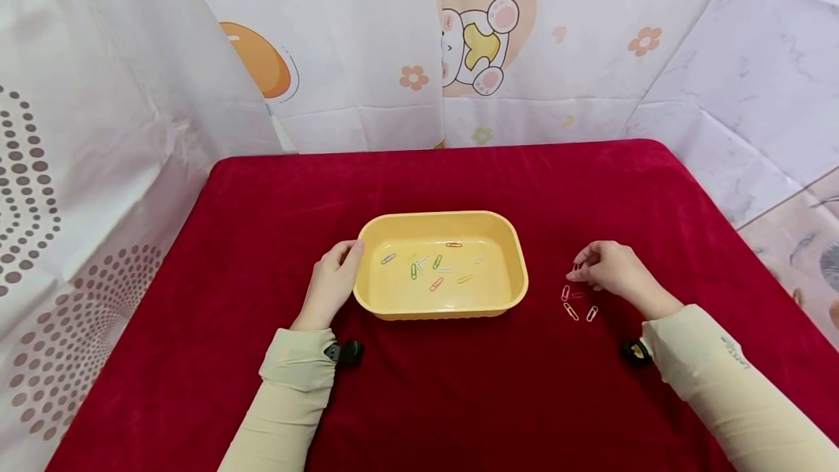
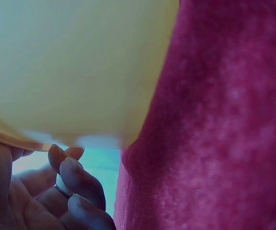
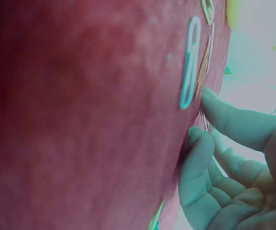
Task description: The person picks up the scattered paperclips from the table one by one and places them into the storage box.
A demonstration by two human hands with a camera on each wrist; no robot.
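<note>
A yellow plastic tray [image 1: 441, 217] with several coloured paper clips inside sits mid-table. My left hand [image 1: 332, 279] grips its left rim, with the thumb up at the edge and the fingers [image 2: 83, 179] bent under the lip. Right of the tray, my right hand [image 1: 609, 268] is down at the cloth, thumb and forefinger apart around a reddish paper clip [image 1: 576, 266]. Between these fingertips, the right wrist view shows only part of that clip. Closer to me lie a pink paper clip [image 1: 566, 293], a red paper clip [image 1: 576, 296], a yellowish paper clip [image 1: 571, 311] and a pale paper clip [image 1: 592, 314].
A dark red velvet cloth [image 1: 459, 384] covers the table. Printed curtains [image 1: 367, 108] hang behind the far edge and at both sides. Black wrist cameras sit at both cuffs.
</note>
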